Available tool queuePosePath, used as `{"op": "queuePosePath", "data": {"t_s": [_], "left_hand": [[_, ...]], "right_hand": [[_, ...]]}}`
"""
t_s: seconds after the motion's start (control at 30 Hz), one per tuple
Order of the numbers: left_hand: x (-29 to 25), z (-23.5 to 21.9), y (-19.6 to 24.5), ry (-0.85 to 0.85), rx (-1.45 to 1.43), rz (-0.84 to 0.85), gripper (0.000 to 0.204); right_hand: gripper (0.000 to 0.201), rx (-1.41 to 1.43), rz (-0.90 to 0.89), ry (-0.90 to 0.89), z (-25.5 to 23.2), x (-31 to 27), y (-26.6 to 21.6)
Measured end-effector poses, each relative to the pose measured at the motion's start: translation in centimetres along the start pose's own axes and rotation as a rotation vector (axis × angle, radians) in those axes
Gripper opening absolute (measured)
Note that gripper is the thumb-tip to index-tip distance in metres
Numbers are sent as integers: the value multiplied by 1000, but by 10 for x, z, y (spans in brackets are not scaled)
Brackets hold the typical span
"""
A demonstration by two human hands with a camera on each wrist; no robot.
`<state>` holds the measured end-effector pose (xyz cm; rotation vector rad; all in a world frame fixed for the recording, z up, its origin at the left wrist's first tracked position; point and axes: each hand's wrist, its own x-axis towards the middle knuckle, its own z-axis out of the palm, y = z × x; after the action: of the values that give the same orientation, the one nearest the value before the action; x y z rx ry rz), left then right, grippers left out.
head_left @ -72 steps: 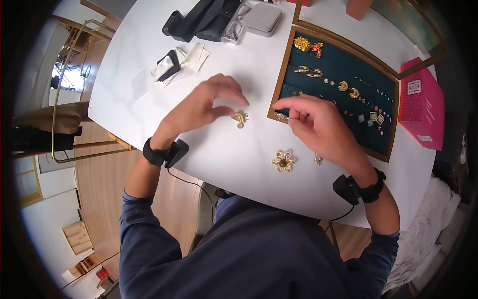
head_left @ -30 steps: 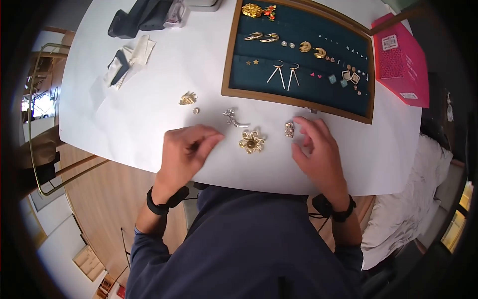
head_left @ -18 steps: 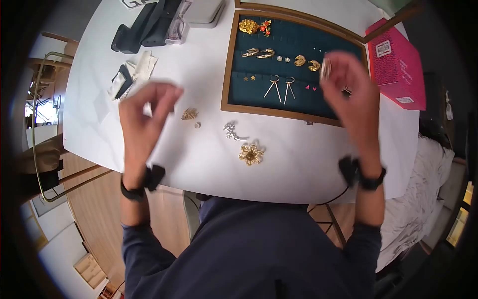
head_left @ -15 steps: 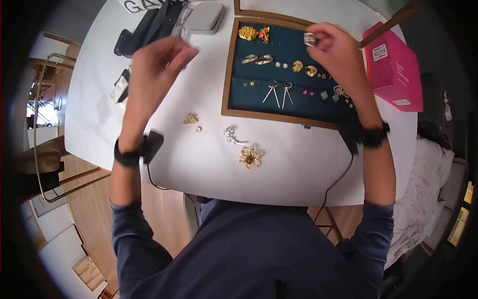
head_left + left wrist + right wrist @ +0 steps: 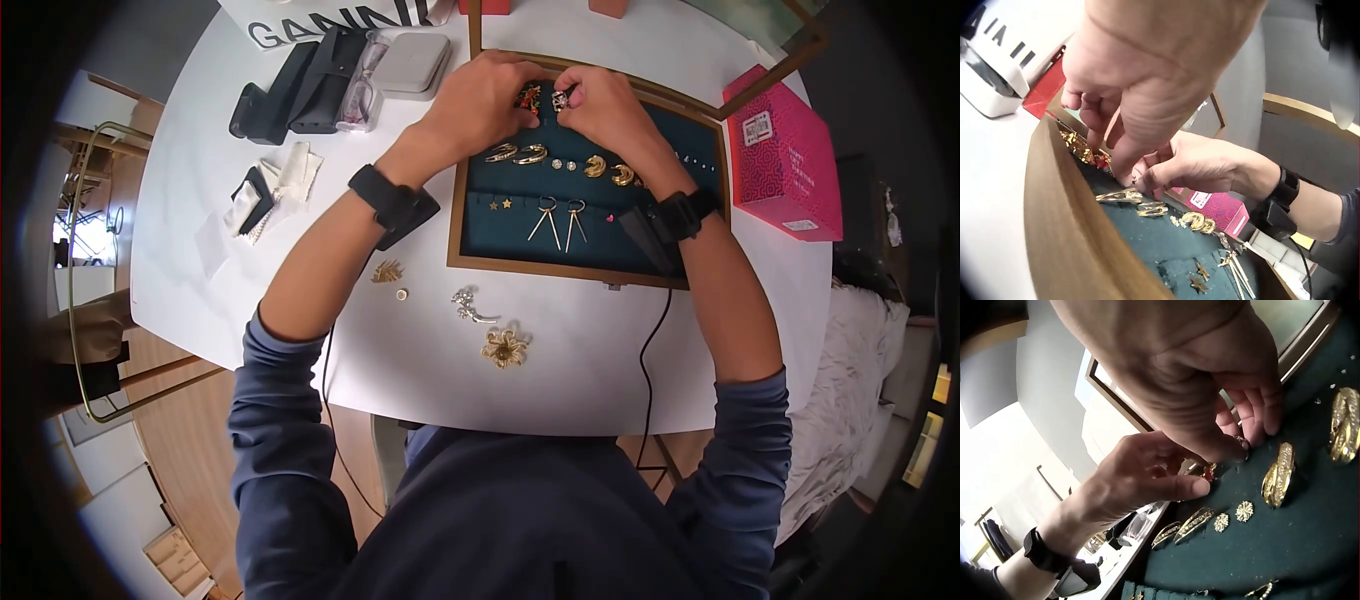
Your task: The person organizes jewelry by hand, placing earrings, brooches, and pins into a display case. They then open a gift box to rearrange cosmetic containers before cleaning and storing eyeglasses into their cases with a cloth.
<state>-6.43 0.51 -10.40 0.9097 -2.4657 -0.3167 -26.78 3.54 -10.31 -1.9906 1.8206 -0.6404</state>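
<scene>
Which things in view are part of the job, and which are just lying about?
Likely in the job:
- jewelled piece pinched by the right hand
- jewellery box
- gold flower and silver sprig, loose on the table

Probably just lying about:
- glasses
- grey case
- cloths
- pink box
- lettered bag

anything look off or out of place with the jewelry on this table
No visible damage or spill. The gold flower, silver sprig, spiky gold piece and tiny round piece lie loose outside the box, unlike the earrings in rows.
</scene>
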Motion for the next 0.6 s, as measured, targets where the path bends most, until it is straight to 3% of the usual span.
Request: {"op": "queuePosePath", "data": {"t_s": [0.07, 0.17, 0.37, 0.6], "left_hand": [[3, -3, 3, -107, 13, -93, 48], [3, -1, 0, -98, 17, -55, 48], [7, 14, -13, -55, -204, -75, 49], [0, -3, -19, 60, -190, -1, 45]], "right_hand": [[32, 35, -9, -4, -3, -2, 0], [33, 92, -52, 9, -2, -4, 12], [33, 155, -2, 2, 4, 1, 14], [33, 86, -66, 35, 5, -1, 13]]}}
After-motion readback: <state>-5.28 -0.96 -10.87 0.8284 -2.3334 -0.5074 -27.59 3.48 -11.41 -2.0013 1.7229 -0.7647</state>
